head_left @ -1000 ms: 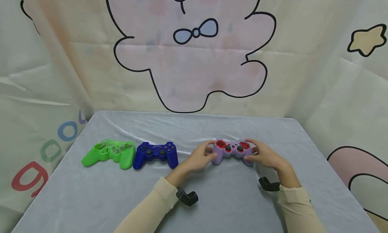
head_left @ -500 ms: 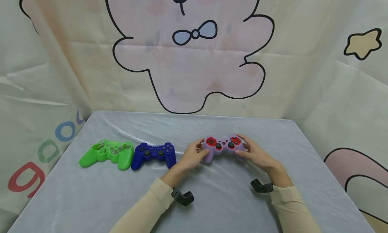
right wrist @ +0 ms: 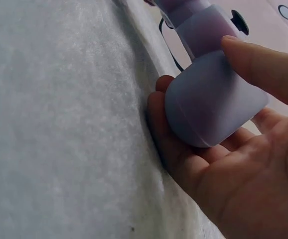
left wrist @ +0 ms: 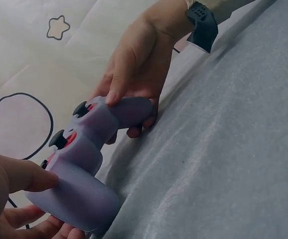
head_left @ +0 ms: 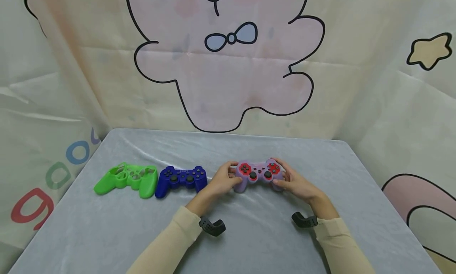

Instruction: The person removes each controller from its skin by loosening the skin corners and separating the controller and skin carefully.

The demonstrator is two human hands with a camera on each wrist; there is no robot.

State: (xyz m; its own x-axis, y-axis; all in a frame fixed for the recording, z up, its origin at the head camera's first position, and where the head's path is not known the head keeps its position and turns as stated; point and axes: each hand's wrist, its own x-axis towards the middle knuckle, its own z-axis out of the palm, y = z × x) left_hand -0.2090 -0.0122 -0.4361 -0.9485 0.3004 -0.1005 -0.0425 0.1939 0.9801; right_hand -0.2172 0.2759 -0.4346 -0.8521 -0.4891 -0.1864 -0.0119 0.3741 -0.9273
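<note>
A light purple game controller (head_left: pixel 258 172) with red button areas and black thumbsticks is held between both hands at the table's middle right. The left hand (head_left: pixel 221 179) grips its left handle, thumb on top and fingers curled beneath, as the left wrist view shows on the purple handle (left wrist: pixel 79 196). Around the other handle (right wrist: pixel 211 99) the right hand (head_left: pixel 297 183) is wrapped, its thumb pressing the upper side. Left of the hands lies a dark blue game controller (head_left: pixel 182 179). Beside that one is a bright green controller-shaped cover (head_left: pixel 130 179).
A pale grey-blue cloth (head_left: pixel 256 238) covers the table. Behind it hangs a cream curtain (head_left: pixel 228 76) printed with a cartoon bear, and more printed fabric closes off both sides. Black wrist cameras (head_left: pixel 212 226) sit on both wrists.
Both hands have carried the purple controller leftward, closer to the blue one. It tilted on the way and now sits nearly level. The blue controller and green cover stay put.
</note>
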